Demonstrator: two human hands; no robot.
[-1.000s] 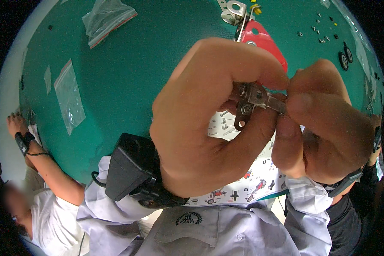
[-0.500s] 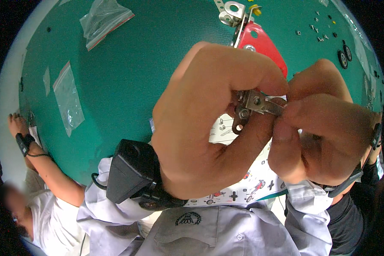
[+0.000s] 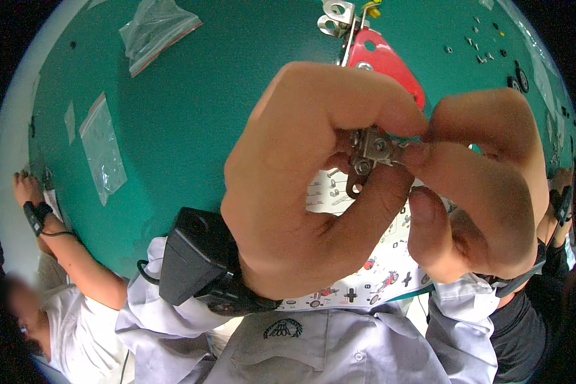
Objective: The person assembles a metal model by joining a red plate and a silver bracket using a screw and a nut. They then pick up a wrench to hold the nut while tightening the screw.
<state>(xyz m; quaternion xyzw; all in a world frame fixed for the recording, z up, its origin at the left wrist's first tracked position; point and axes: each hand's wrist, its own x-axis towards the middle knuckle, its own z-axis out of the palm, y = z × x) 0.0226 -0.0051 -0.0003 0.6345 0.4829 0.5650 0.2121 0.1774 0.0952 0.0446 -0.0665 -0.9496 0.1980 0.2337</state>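
Note:
My left hand [image 3: 288, 173] is closed, pinching a small metal bracket [image 3: 375, 148] with a square nut and a round hole between thumb and forefinger. My right hand [image 3: 486, 185] is curled close against it; its fingertips press on the narrow right end of the bracket, which they partly cover. Beyond my left knuckles sticks out a red perforated plate [image 3: 390, 67] with a bolt through it. Silvery brackets [image 3: 336, 18] and a yellow piece [image 3: 371, 9] sit at its far end. My fingers hide whether plate and bracket are joined.
A printed instruction sheet [image 3: 339, 288] lies below my hands. Clear zip bags [image 3: 102, 150] rest on the green table [image 3: 192, 128] at left. Small fasteners [image 3: 480, 48] and black wheels [image 3: 522, 78] are at far right. Another person's arm [image 3: 77, 249] reaches in at left; someone in black sits at right.
My hands and the metal parts have shifted slightly left. The red plate has moved with them. My right fingertips have slid closer over the bracket's end, covering more of it.

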